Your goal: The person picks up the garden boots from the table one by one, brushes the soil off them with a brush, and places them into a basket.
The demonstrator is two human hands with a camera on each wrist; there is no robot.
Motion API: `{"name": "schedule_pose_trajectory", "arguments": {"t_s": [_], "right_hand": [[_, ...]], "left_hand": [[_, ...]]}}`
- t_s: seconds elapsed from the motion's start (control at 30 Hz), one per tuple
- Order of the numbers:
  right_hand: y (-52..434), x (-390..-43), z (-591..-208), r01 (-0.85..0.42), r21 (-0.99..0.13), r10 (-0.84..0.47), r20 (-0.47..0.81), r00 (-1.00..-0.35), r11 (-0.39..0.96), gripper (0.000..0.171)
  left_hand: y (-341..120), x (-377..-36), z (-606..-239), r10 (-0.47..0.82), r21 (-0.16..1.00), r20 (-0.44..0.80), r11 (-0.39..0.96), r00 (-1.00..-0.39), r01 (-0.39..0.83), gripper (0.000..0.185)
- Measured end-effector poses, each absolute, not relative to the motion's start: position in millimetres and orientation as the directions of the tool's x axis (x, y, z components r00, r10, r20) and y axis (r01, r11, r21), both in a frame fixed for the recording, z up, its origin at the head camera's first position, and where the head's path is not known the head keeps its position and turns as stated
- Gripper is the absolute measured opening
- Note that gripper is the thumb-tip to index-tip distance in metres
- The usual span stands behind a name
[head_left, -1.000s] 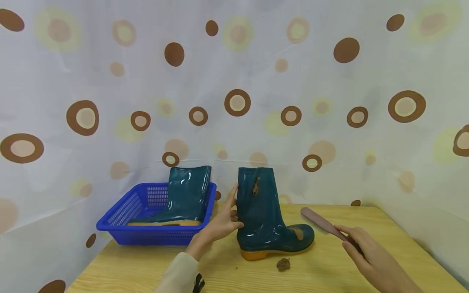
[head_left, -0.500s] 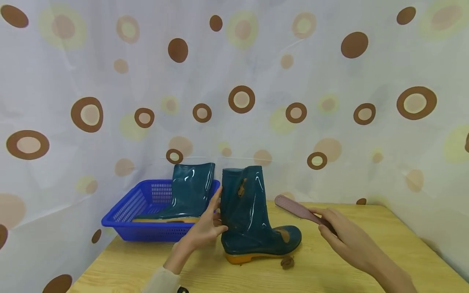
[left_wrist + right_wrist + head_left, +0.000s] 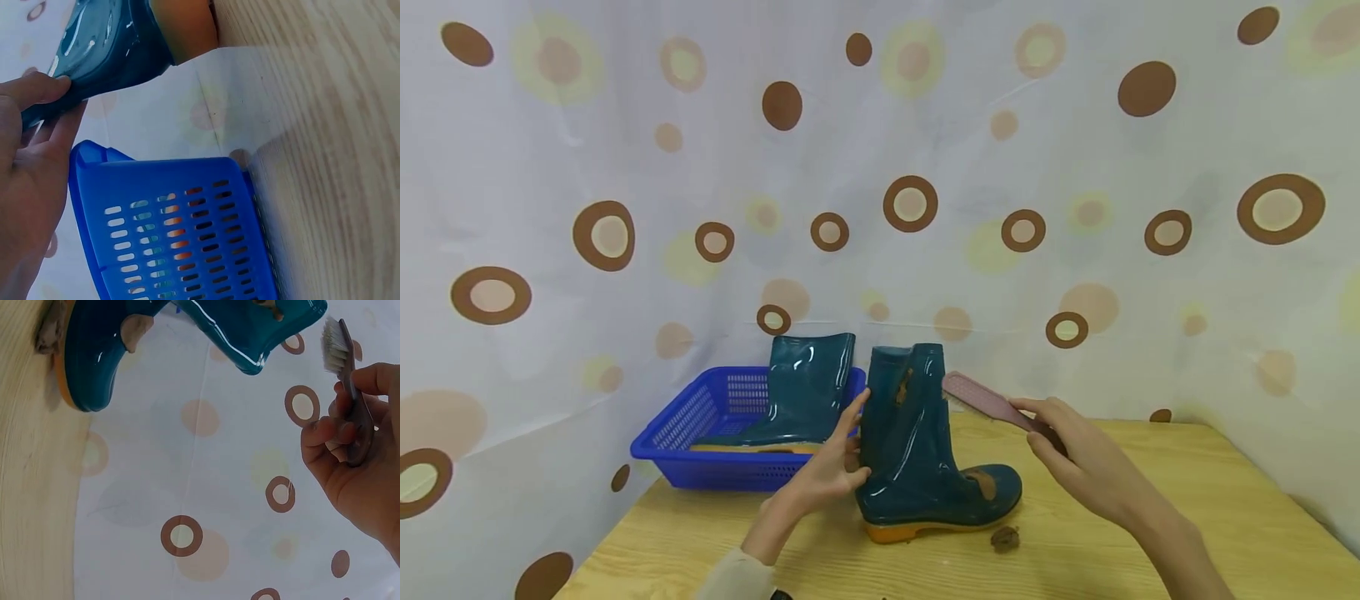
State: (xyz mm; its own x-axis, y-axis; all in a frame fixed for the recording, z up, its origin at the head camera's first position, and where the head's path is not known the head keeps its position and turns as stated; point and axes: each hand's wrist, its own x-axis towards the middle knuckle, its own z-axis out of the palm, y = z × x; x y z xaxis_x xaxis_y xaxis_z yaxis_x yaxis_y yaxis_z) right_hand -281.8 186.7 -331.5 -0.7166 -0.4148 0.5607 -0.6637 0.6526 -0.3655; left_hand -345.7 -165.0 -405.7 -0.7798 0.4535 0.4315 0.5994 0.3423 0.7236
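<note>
Upright boot (image 3: 913, 487), toe (image 3: 1006, 490) towards the right fingers (image 3: 1037, 408)
Left fingers (image 3: 852, 413), spread, grip its shaft (image 3: 917, 425), tips partly hidden; right fingers curl round a brush (image 3: 981, 397), partly covering it.

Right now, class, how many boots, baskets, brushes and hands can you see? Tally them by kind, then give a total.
Boots: 2
Baskets: 1
Brushes: 1
Hands: 2
Total: 6

The left wrist view cuts off the held boot (image 3: 119, 50) (toe unseen) and blue basket (image 3: 165, 175).
</note>
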Motion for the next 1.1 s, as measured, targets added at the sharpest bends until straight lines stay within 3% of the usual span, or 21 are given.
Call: {"name": "schedule_pose_trajectory", "arguments": {"t_s": [0.17, 0.4, 0.6, 0.8, 1.1], "right_hand": [[181, -283, -328, -0.673, -0.385, -0.412, 0.568, -0.712, 0.632, 0.036], [185, -282, -325, -0.686, -0.393, -0.411, 0.583, -0.701, 0.612, 0.037], [184, -281, -324, -0.693, -0.379, -0.415, 0.591, -0.691, 0.614, 0.037], [184, -279, -324, -0.717, -0.334, -0.425, 0.625, -0.655, 0.612, 0.038], [179, -281, -328, -0.746, -0.218, -0.429, 0.704, -0.567, 0.629, 0.042]], "left_hand": [[-160, -347, -404, 0.425, 0.743, 0.456, 0.301, -0.782, 0.597, 0.111], [-159, -341, -392, 0.247, 0.828, 0.495, 0.155, -0.833, 0.538, 0.093], [-154, -335, -382, 0.184, 0.808, 0.549, 0.134, -0.816, 0.574, 0.082], [-152, -333, -378, 0.200, 0.780, 0.584, 0.130, -0.787, 0.612, 0.079], [-160, -328, -372, 0.368, 0.767, 0.590, 0.023, -0.719, 0.641, 0.074]]}}
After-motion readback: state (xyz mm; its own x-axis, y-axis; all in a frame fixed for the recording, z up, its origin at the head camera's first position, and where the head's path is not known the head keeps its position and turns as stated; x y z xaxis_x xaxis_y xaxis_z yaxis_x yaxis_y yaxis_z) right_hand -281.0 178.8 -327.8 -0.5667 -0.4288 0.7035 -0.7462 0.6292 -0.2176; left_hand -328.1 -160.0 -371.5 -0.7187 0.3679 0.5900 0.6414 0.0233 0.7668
